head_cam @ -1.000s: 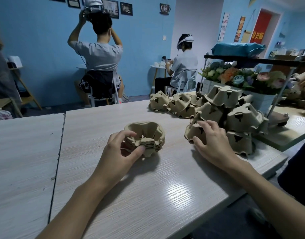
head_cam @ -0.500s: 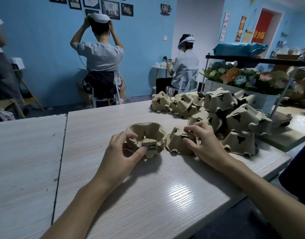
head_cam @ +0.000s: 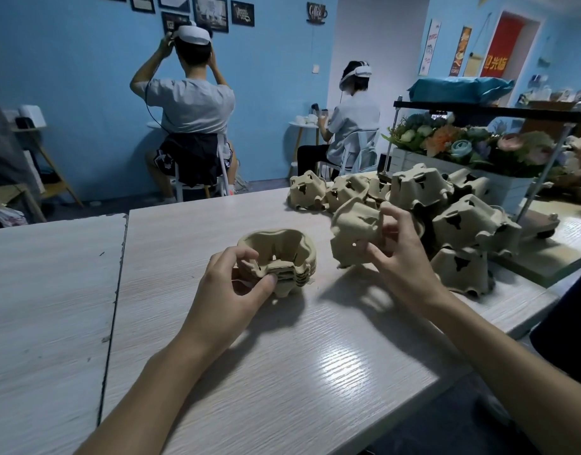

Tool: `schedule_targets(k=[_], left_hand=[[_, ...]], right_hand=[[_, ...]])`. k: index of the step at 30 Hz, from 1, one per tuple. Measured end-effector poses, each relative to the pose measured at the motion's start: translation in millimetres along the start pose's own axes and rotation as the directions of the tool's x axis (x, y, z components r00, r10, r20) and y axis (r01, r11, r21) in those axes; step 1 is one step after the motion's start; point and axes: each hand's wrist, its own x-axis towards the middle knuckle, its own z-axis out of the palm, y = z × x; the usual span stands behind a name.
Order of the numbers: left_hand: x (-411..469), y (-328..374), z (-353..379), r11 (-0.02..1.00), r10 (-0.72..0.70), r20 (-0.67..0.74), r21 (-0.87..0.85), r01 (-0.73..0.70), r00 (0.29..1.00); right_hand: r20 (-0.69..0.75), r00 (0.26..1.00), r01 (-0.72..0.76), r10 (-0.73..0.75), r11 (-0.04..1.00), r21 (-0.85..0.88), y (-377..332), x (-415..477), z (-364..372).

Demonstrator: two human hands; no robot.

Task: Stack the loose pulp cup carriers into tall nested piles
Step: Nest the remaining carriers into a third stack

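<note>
On the pale wood-grain surface, near its middle, sits a short nested pile of pulp cup carriers with the cups opening upward. The left hand pinches its near rim, thumb and curled fingers clamped on the layered edges. Just to the right, the right hand holds a single carrier clear of the surface, tilted on its side, its fingers curled round the rim. Behind and further right lies a heap of loose carriers — most upside down, several leaning on one another.
</note>
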Motion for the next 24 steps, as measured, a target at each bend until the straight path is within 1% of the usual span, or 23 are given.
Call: schedule_targets(k=[2, 3, 5, 7, 9, 10, 13, 16, 18, 20, 21, 22, 24], left_hand=[[-0.1, -0.2, -0.2, 1.000, 0.004, 0.009, -0.002, -0.004, 1.000], [-0.1, 0.0, 0.1, 1.000, 0.005, 0.011, -0.001, -0.005, 1.000], [0.0, 0.4, 0.1, 1.000, 0.005, 0.012, 0.003, -0.005, 1.000], [0.2, 0.7, 0.2, 1.000, 0.006, 0.015, 0.003, -0.007, 1.000], [0.2, 0.9, 0.7, 1.000, 0.009, 0.015, 0.003, -0.009, 1.000], [0.3, 0.9, 0.8, 1.000, 0.010, 0.013, 0.004, -0.010, 1.000], [-0.2, 1.3, 0.9, 1.000, 0.005, 0.014, 0.000, -0.005, 1.000], [-0.4, 1.4, 0.7, 1.000, 0.004, 0.016, -0.005, -0.004, 1.000], [-0.6, 2.0, 1.0, 1.000, 0.012, 0.015, 0.002, -0.012, 1.000], [-0.6, 2.6, 1.1, 1.000, 0.015, 0.012, 0.010, -0.015, 1.000], [-0.6, 3.3, 1.3, 1.000, 0.016, 0.015, 0.013, -0.016, 1.000], [-0.6, 3.2, 1.3, 1.000, 0.016, 0.023, 0.014, -0.017, 1.000], [-1.2, 4.5, 1.4, 1.000, 0.005, 0.038, -0.008, -0.005, 0.999]], right_hand=[[0.019, 1.000, -0.014, 0.013, 0.997, 0.081, -1.3, -4.9, 1.5], [0.047, 0.999, -0.020, 0.016, 0.997, 0.074, -0.5, -6.9, 1.5], [0.106, 0.994, -0.016, 0.016, 1.000, -0.002, 1.5, -8.8, -0.2], [0.194, 0.981, -0.009, 0.021, 0.998, -0.063, 1.9, -9.8, -3.3], [0.272, 0.962, 0.015, 0.015, 0.994, -0.106, -1.1, -11.0, -6.9], [0.281, 0.960, 0.015, 0.015, 0.994, -0.105, -3.0, -11.1, -7.7], [0.210, 0.976, -0.046, 0.058, 0.997, -0.060, -8.5, -8.9, -6.2], [0.100, 0.994, -0.029, 0.036, 0.997, -0.075, -10.6, -7.7, -3.4], [0.004, 1.000, 0.017, -0.017, 1.000, 0.006, -17.6, -8.0, -2.0], [-0.082, 0.995, 0.066, -0.054, 0.987, 0.145, -28.8, -7.8, 1.8], [-0.083, 0.995, 0.070, -0.053, 0.973, 0.218, -34.8, -7.3, 5.0], [-0.053, 0.997, 0.063, -0.050, 0.958, 0.281, -40.3, -6.1, 9.7], [0.043, 0.998, 0.034, -0.053, 0.934, 0.355, -49.5, -4.0, 23.0]])
